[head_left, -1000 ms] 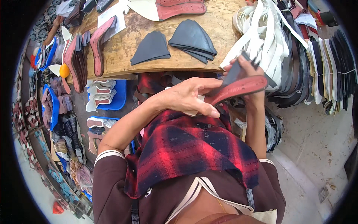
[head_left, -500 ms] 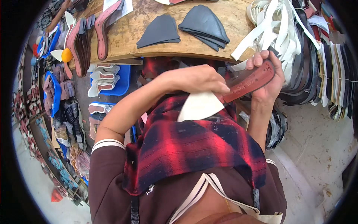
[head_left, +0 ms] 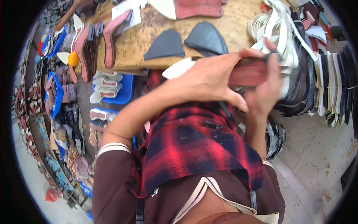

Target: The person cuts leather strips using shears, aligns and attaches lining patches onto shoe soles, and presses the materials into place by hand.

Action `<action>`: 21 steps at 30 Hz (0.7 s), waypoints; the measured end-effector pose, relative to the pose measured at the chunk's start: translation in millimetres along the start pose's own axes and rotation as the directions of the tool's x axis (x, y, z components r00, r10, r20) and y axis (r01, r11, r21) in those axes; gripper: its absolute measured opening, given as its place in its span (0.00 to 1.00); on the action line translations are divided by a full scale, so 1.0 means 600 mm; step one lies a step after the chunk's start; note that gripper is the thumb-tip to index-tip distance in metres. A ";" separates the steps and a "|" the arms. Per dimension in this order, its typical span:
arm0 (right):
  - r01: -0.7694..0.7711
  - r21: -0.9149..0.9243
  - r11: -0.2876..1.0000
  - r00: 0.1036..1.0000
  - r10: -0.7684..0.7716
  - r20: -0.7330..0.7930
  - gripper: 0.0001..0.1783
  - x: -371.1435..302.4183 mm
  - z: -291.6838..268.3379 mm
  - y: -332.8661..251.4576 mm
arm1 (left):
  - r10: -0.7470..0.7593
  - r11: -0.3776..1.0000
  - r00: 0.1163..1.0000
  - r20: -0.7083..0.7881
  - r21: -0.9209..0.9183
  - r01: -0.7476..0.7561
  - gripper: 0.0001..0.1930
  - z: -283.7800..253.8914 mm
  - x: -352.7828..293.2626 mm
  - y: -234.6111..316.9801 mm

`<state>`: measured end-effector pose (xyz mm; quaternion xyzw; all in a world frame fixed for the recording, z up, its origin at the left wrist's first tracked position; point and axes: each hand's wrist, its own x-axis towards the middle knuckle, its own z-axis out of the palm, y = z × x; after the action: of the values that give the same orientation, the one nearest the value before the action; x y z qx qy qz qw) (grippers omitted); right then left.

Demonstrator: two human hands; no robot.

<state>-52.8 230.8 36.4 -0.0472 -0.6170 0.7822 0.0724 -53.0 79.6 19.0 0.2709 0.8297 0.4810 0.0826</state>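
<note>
A red-brown leather shoe piece (head_left: 249,73) with a dark edge is held in front of the table edge. My left hand (head_left: 209,78) grips its left part, fingers over the top edge and thumb spread below. My right hand (head_left: 265,82), blurred by motion, is closed around its right end. A white rounded part (head_left: 179,68) shows beyond my left wrist; my hand hides where it joins the red-brown piece. On the table beyond lie two stacks of dark half-oval pieces, a left stack (head_left: 165,44) and a right stack (head_left: 207,37).
Curved pink-and-brown shoe pieces (head_left: 110,41) lie at the table's left, near an orange ball-like thing (head_left: 73,59). White straps (head_left: 274,28) heap at the right, beside hanging strips (head_left: 332,78). Blue bins (head_left: 125,89) with shoe parts stand below left. More red pieces (head_left: 197,8) lie at the back.
Both hands have shifted with the shoe piece. The white part has risen and moved left, from in front of my apron to near the table edge. My left hand has opened wider around the piece.
</note>
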 end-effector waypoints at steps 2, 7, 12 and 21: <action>0.031 0.134 0.991 1.000 -0.031 0.000 0.20 0.011 0.029 -0.004 | 0.002 0.979 0.984 -0.177 -0.199 -0.037 0.47 0.010 0.024 0.001; -0.036 0.079 0.996 0.999 0.034 0.026 0.17 0.067 -0.027 -0.019 | -0.206 0.652 0.978 0.040 -0.739 0.168 0.44 -0.011 -0.007 0.010; -0.084 0.137 0.987 0.993 0.072 0.090 0.16 0.058 -0.069 -0.037 | -0.105 0.876 0.994 0.000 -0.473 0.093 0.42 -0.031 -0.035 0.008; 0.131 0.186 0.974 0.982 -0.154 0.112 0.13 -0.048 -0.010 -0.006 | 0.223 0.975 0.794 -0.566 0.147 -0.169 0.34 -0.043 0.047 -0.021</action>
<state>-23.2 232.3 38.0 0.0533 -0.5497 0.8284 0.0932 -91.6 70.3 25.2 0.1998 0.8032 0.5092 -0.2358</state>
